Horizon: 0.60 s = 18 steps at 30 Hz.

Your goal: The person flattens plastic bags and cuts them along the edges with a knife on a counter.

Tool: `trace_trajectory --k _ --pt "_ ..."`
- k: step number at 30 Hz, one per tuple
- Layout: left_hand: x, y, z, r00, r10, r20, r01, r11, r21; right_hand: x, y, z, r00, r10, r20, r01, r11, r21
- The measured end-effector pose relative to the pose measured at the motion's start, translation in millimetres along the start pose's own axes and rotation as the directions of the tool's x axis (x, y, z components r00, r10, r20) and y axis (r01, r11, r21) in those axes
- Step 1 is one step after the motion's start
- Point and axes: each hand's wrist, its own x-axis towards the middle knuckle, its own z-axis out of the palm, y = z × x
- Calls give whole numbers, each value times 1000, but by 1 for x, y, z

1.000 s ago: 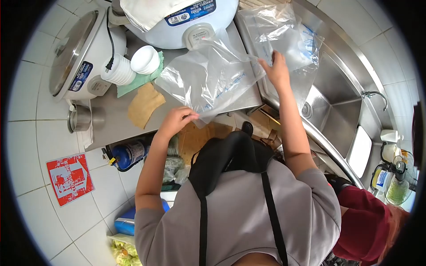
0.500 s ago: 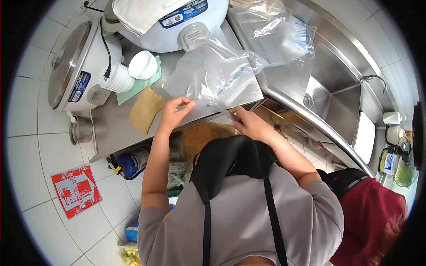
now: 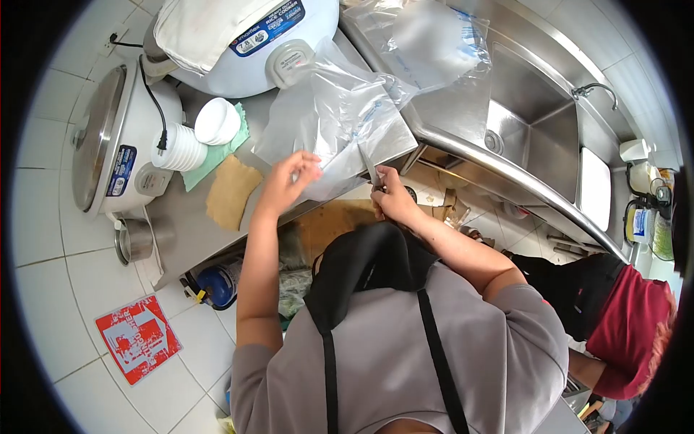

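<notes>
A clear plastic bag (image 3: 347, 94) lies spread over the steel counter (image 3: 189, 239), its lower part hanging past the front edge. My left hand (image 3: 285, 184) is at the bag's near edge, fingers curled on the film and slightly blurred. Gripped in my right hand (image 3: 396, 199) is a knife (image 3: 368, 160), its blade pointing up and away against the bag. A folded tan cloth (image 3: 233, 192) rests left of my left hand. Behind it, a stack of white bowls (image 3: 177, 150) and another white bowl (image 3: 218, 121) sit by a green cloth (image 3: 206, 166).
Two rice cookers (image 3: 253, 65) (image 3: 119, 145) stand at the back and left. More plastic bags (image 3: 441, 50) lie beside the steel sink (image 3: 538, 134). A metal pot (image 3: 134, 239) hangs at the counter's left end. A person in a red shirt (image 3: 632, 325) is at my right.
The knife has turned to point more upright, and my right hand has moved slightly. More of the bag hangs over the counter edge. The person at right has moved farther right.
</notes>
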Motion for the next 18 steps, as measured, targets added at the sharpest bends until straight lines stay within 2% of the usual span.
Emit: trace_trajectory --k 1,5,7,10,12,13,16,18 --pt "11 4 8 996 -41 -76 36 997 -66 -2 -1 2 1000 11 -14 -11 1000 8" --pt "59 5 40 987 140 -75 -113 952 284 -8 4 7 998 42 -50 -36 993 111" --pt "77 -7 57 968 250 -30 -217 888 405 0 12 9 991 -50 -124 63 992 109" --pt "101 -18 75 906 417 -74 -308 768 561 13 17 16 969 -138 -204 164 980 116" --pt "118 -22 86 938 337 -77 -228 771 594 22 8 20 951 -198 -237 221 972 79" --pt "121 -27 91 953 294 -80 -187 770 610 22 3 19 955 -177 -239 199 977 74" --pt "128 -43 108 917 377 -128 -177 674 717 28 3 15 951 -206 -232 231 969 85" --pt "124 -52 115 936 329 -122 -119 626 771 26 -11 12 944 -178 -278 188 982 8"
